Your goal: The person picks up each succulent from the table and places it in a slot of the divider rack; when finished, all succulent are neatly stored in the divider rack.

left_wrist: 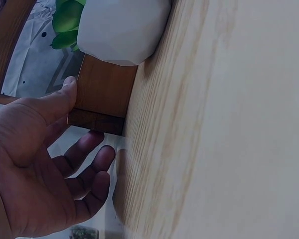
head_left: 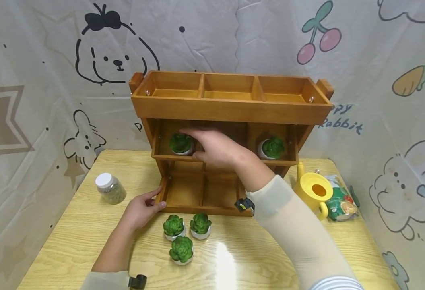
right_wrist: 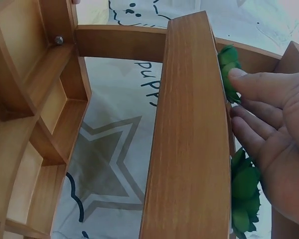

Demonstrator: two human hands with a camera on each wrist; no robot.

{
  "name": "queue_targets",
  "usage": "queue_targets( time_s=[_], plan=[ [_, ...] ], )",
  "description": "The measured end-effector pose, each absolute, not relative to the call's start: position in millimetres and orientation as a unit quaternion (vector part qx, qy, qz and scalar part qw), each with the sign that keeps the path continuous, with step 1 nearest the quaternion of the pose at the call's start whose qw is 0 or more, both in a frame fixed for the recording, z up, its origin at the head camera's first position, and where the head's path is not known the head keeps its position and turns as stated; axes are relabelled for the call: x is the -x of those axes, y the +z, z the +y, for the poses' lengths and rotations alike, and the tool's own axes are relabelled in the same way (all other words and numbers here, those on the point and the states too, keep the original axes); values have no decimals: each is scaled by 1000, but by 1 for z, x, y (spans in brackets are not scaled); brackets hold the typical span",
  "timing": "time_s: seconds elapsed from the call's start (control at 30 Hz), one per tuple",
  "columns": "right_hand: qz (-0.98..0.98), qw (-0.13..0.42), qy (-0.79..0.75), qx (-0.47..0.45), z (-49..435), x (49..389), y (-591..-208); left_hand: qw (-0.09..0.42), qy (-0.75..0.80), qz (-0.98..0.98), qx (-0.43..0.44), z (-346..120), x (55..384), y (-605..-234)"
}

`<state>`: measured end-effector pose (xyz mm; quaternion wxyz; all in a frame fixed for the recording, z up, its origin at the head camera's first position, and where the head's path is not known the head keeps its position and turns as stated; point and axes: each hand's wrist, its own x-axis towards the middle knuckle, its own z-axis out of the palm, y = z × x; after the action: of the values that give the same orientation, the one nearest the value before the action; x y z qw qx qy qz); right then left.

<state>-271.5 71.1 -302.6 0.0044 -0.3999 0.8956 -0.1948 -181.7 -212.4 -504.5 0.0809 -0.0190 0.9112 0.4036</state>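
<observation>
A wooden tiered shelf (head_left: 230, 110) stands on the table. My left hand (head_left: 140, 209) grips its lower left corner, thumb and fingers on either side of the board end (left_wrist: 102, 89). My right hand (head_left: 216, 147) reaches into the middle tier, beside a small succulent (head_left: 181, 143) in a white pot at the left. In the right wrist view, the thumb (right_wrist: 244, 79) touches green leaves (right_wrist: 228, 69), with the fingers loosely extended below. Another succulent (right_wrist: 244, 194) shows under that hand. At the middle tier's right sits a potted succulent (head_left: 273, 148).
Three potted succulents (head_left: 181, 249) stand on the table before the shelf. A white-lidded jar (head_left: 111, 189) is at the left. On the right are a yellow watering can (head_left: 312, 191) and a green packet (head_left: 339, 201). The shelf's top tray (head_left: 230, 108) has three compartments.
</observation>
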Motion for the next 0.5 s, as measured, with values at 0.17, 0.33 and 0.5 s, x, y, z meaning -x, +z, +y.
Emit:
queue_targets(
  time_s=[0.17,0.33,0.5],
  plan=[
    [887,-18,-208,411,76,263,-308,83,403,911,20,-212,181,-504],
    [875,-35,-234,423,82,249,-316,86,404,911,23,-212,180,-503],
    [866,-46,-262,423,87,239,-327,85,405,910,22,-211,181,-503]
  ],
)
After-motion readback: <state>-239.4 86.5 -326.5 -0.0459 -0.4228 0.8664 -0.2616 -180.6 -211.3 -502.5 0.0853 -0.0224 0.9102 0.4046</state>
